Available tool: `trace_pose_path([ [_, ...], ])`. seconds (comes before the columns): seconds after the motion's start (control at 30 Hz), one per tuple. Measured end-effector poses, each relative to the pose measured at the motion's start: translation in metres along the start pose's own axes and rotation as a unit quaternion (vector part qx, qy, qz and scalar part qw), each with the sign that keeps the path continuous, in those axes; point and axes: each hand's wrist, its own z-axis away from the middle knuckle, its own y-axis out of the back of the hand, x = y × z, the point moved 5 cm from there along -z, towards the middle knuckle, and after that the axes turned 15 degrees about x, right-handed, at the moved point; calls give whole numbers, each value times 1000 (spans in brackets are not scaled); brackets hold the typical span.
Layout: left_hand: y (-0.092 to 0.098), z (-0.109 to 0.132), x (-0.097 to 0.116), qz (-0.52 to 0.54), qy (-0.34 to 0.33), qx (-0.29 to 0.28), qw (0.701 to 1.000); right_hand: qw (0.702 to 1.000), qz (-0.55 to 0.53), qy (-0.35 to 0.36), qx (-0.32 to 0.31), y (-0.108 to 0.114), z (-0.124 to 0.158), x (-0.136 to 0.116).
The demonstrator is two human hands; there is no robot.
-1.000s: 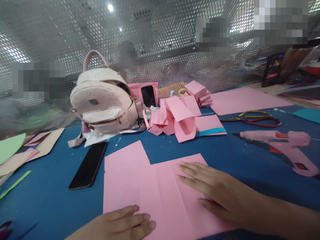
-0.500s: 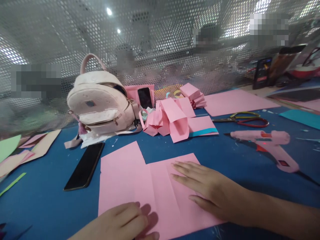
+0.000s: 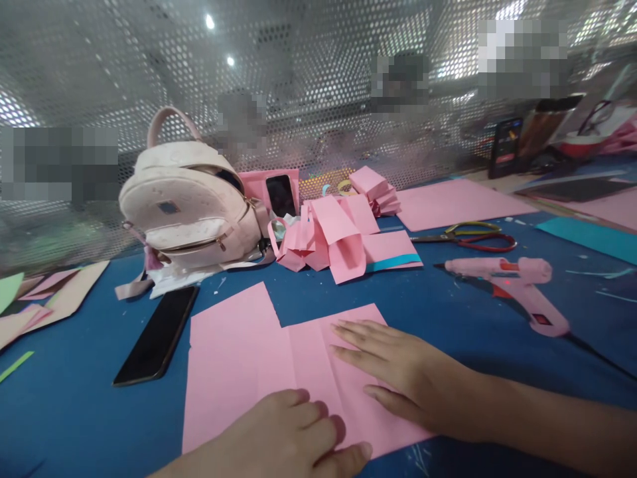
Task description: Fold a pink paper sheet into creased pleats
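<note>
1. Hidden parts: the left hand [image 3: 286, 438] is cut off by the lower edge of the picture. Its fingers are curled, knuckles up, over the near edge of the pink sheet [image 3: 233, 352]. We cannot tell whether it pinches the paper or only presses on it, because its underside is covered.
2. The right hand [image 3: 398, 375] lies flat and open on the right half of the pink sheet, fingers spread towards 10 o'clock. It holds nothing.
3. The pink sheet lies on the blue table [image 3: 448, 312] directly before the person. It is creased in vertical lines, and both hands cover its near right part.
4. Hard to make out: several patches behind the mesh screen [image 3: 298, 99] at 12 o'clock are blurred.
5. Surroundings, taken from the sheet:
   - A black phone [image 3: 156, 335] lies face up at 9 o'clock, just beside it.
   - A pale backpack [image 3: 184, 212] stands at 11 o'clock.
   - A heap of folded pink paper [image 3: 338, 239] sits at 1 o'clock, with a second phone [image 3: 280, 194] propped behind it.
   - The scissors [image 3: 478, 236] and the pink glue gun [image 3: 507, 279] lie at 2 o'clock, well apart from both hands.
6. Nothing lies between the hands and the sheet.
</note>
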Motion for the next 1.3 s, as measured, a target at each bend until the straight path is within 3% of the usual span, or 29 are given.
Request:
trace_pose_path([
  [0.13, -8, -9, 0, -5, 7, -57, 998, 1000, 3, 9, 3, 1, -2, -1],
  [0.37, -12, -31, -4, 11, 0, -143, 990, 996, 4, 62, 63, 1, -1, -4],
  [0.47, -11, -44, -4, 22, -4, -129, 991, 995, 16, 76, 58, 1, -1, -5],
  [0.73, -13, -65, -4, 65, -8, -10, 998, 997, -8, 65, 36, -2, -3, -3],
  [1.0, -26, -76, -5, 117, -9, -52, 992, 997, -70, -7, -10, -10, -3, 8],
  [1.3, -29, -80, 0, 132, 8, -62, 989, 995, -67, -55, -47, -13, -3, 11],
])
